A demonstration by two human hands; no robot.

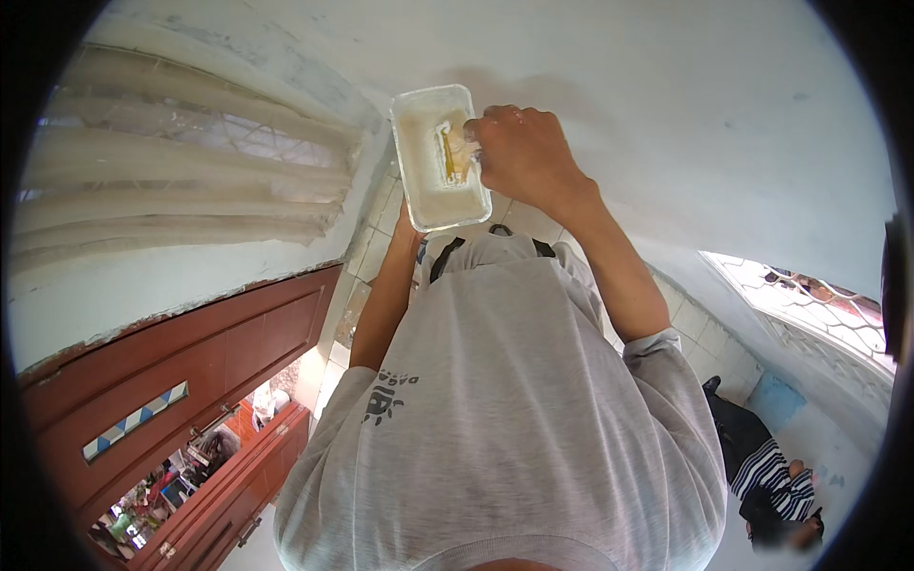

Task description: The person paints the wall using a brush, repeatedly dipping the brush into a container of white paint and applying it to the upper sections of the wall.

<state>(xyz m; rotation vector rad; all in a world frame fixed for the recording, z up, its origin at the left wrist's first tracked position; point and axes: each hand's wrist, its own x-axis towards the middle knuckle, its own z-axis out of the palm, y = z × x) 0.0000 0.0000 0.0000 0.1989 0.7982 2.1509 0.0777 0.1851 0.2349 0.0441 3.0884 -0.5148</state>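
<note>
A shallow rectangular white tray with a pale rim is held up in front of my chest, close to the wall. My left hand supports it from below on the left; the tray hides most of its fingers. Over the tray's right side, my right hand is closed, fingertips gripping a small flat yellowish piece smeared with white. That piece is inside the tray, against a whitish coating; its exact kind cannot be made out. White smears show on my right fingers.
A pale wall stands directly ahead. To the left are a curtained window and a red-brown door. On the right is a window with a white grille; a person in striped clothing is at lower right. White tiles cover the floor.
</note>
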